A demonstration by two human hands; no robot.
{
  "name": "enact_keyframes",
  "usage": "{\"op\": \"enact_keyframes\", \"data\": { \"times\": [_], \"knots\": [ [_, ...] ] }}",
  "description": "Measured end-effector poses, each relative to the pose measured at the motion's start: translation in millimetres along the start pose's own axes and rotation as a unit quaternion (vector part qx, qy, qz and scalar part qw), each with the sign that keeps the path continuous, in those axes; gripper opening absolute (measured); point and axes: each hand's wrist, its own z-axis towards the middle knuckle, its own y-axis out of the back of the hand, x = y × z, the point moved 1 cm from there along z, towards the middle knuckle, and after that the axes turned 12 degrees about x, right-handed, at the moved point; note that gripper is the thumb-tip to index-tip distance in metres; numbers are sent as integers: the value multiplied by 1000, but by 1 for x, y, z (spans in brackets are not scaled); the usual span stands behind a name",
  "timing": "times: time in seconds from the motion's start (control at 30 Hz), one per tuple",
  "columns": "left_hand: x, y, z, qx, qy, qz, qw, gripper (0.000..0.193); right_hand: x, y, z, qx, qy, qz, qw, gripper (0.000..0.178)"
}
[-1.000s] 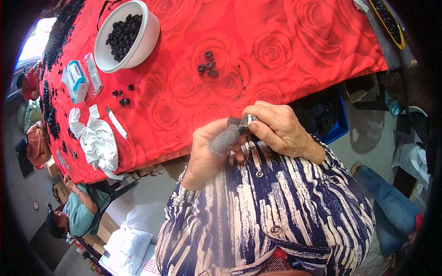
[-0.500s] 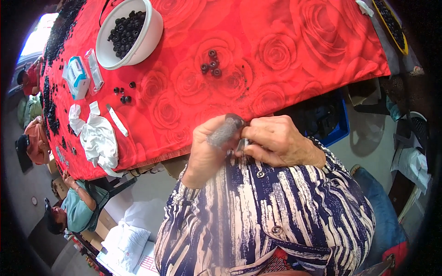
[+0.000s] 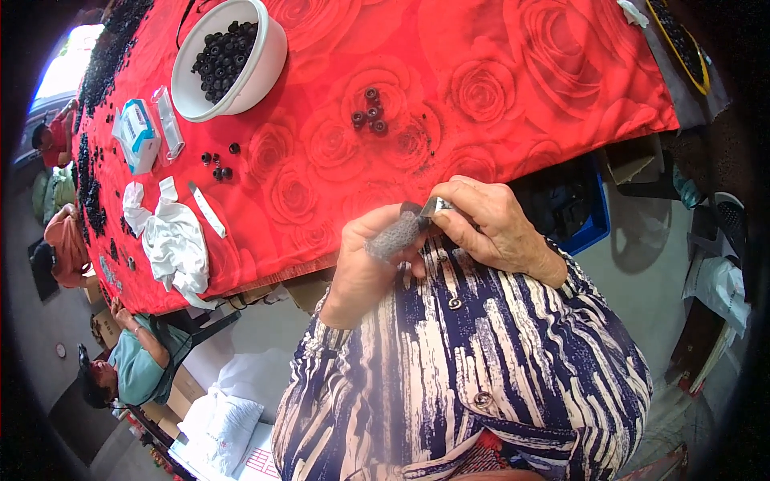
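Observation:
Above my lap, close to the table's front edge, my left hand is closed on a small black rubber-like part. A grey knitted finger cover wraps one of its fingers. My right hand pinches a short metal blade between thumb and fingers. The blade meets the black part or lies just beside it; the exact contact is partly hidden. Ahead on the red cloth lies a small group of black ring-shaped parts, each with a hole through it.
A white bowl of black parts stands at the far left. Near it lie a blue-and-white box, several loose black pieces, a white-handled knife and white gloves. A blue crate sits below the table. Other people work at left.
My right hand has shifted slightly up and turned, so the metal blade now shows more plainly against the black part. My left hand has stayed nearly in place.

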Motion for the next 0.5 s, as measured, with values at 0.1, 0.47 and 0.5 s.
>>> {"op": "enact_keyframes", "data": {
  "times": [0.1, 0.47, 0.5],
  "knots": [
    [-2, -6, -7, 8, -8, 12, 1000, 22, 8, 0, -2, -1, 13, -6, 1000, 17],
    [1, 9, 1, 51, 4, -11, 999, 23, -2, 4, 3, 21, 34, -49, 998, 15],
    [0, 7, 3, 53, 3, -11, 999, 23, 0, 2, 3, 40, 68, -68, 995, 15]
  ]
}}
